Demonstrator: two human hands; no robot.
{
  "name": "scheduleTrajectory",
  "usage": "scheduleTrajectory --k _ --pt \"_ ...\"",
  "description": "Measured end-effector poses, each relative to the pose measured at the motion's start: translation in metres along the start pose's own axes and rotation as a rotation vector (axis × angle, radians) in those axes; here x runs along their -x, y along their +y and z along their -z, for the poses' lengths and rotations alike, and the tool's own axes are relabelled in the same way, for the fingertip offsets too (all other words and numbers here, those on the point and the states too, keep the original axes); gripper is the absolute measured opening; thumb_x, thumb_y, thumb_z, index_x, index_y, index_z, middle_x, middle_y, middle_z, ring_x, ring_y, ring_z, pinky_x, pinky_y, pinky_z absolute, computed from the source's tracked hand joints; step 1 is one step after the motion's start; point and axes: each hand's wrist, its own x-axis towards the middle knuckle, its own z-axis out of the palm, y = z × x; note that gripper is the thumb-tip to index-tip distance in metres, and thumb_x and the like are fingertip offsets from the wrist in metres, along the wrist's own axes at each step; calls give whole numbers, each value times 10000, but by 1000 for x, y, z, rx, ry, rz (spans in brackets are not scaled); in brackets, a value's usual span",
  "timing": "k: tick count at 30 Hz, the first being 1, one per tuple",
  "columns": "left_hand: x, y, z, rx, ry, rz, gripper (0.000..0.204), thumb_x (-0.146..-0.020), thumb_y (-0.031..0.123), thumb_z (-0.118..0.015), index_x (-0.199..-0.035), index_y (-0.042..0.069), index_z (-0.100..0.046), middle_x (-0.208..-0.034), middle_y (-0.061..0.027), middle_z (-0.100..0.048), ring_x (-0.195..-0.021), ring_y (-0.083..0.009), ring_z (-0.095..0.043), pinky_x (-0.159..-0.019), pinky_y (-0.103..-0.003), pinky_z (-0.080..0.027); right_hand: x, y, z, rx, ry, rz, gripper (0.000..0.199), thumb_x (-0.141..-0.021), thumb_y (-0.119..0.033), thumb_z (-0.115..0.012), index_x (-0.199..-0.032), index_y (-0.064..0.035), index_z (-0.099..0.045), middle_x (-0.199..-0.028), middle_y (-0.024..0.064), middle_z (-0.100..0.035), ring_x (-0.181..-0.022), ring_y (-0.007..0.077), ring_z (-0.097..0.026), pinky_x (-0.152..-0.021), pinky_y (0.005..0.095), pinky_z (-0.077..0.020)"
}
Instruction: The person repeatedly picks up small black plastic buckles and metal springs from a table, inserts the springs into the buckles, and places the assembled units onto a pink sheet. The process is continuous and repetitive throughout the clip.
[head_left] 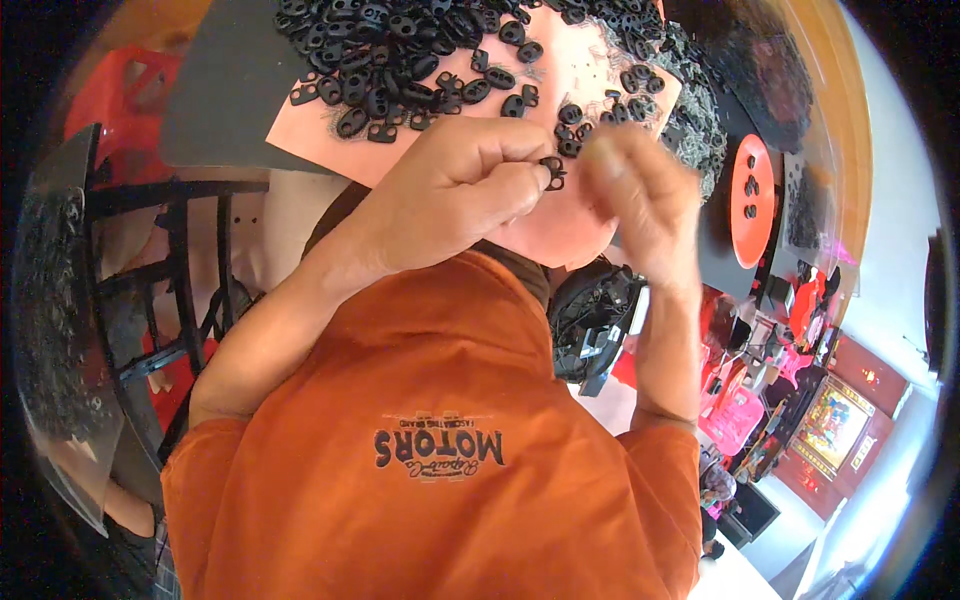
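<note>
Orange cloth of the person's shirt (pixel 440 370) comes nearest to the camera. Beyond it, above the near edge of a pink sheet (pixel 318 133) which covers part of the dark tabletop (pixel 225 95), both hands are raised. Left hand (pixel 470 190) pinches a small black clip (pixel 555 174) between thumb and forefinger. This clip sits at the fingertips, on their right side, in the gap facing the right hand (pixel 640 195). Its visible part seems longer from near edge to far edge, but the fingertips cover some of it, so I cannot tell its full axis. The left hand is clearly nearer, since it touches it; the right is just beside, with curled, blurred fingers, and I cannot tell whether they hold something. Toward the sheet's far edge lies a pile of black oval pieces (pixel 400 50); a red plate (pixel 749 240) is near the tabletop's right edge.
</note>
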Motion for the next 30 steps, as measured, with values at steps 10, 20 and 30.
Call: scheduleTrajectory --k 10,20,30 --pt "-1 1 0 -72 27 -15 192 -830 125 -466 -677 27 -528 -592 31 -443 -525 -40 -414 -463 -212 -327 -68 19 26 808 -131 30 278 -825 -244 -501 -749 22 -531 -677 220 -571 -662 352 -593 -584 416 -447" --pt "-1 3 -1 75 17 64 196 -841 172 -472 -710 41 -537 -620 32 -457 -533 -36 -419 -446 -192 -314 -68 22 29 512 -58 11 174 -767 -161 -532 -741 10 -544 -584 153 -544 -525 222 -569 -498 364 -433" --pt "-1 6 -2 104 30 79 198 -843 205 -480 -758 43 -553 -620 35 -469 -503 -13 -399 -410 -166 -289 -52 -1 17 50 -61 -95 86 -840 -95 -592 -803 -18 -590 -650 -33 -538 -549 1 -437 -455 157 -336"
